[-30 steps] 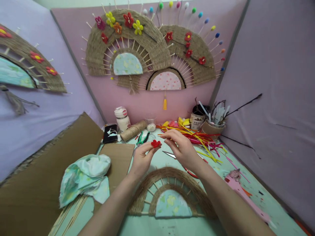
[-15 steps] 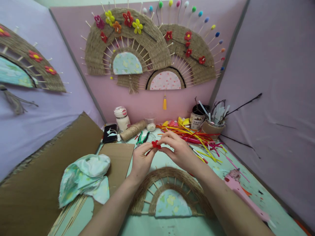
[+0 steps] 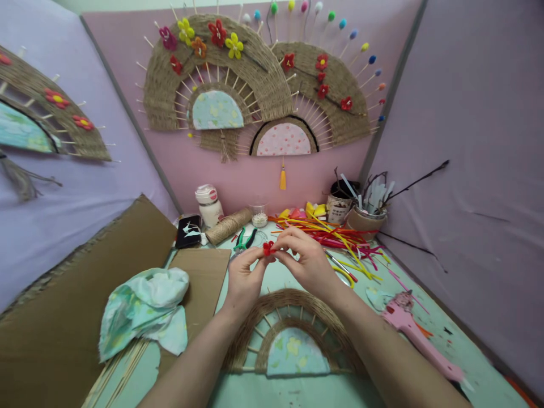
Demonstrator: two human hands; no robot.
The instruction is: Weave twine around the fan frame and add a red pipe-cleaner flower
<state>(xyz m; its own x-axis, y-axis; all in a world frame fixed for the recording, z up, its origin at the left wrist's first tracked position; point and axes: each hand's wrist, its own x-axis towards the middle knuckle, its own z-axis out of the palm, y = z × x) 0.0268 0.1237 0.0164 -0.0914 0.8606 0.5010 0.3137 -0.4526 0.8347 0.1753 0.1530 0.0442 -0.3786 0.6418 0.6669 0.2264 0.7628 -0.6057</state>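
A small red fuzzy flower [image 3: 268, 248] is held up over the middle of the table. My left hand [image 3: 246, 273] pinches its left side between thumb and fingers. On its right side, the fingertips of my right hand [image 3: 302, 256] are closed on the flower. Below my hands lies a woven twine fan [image 3: 293, 297] with thin stick ribs and a pale green floral half-circle [image 3: 295, 351] at its lower middle. My forearms pass over both ends of the fan.
Behind my hands are green-handled pliers [image 3: 245, 241], a twine roll [image 3: 229, 225] and coloured fuzzy stems [image 3: 335, 235]. A pink glue gun [image 3: 419, 334] lies right; crumpled cloth [image 3: 144, 306] and cardboard [image 3: 199, 277] lie left. Branches [image 3: 419, 182] stick out back right.
The flower has turned slightly between my fingertips, and my right hand's fingers have shifted a little. The whole view has moved slightly, showing more of the yellow scissor handle beside my right hand.
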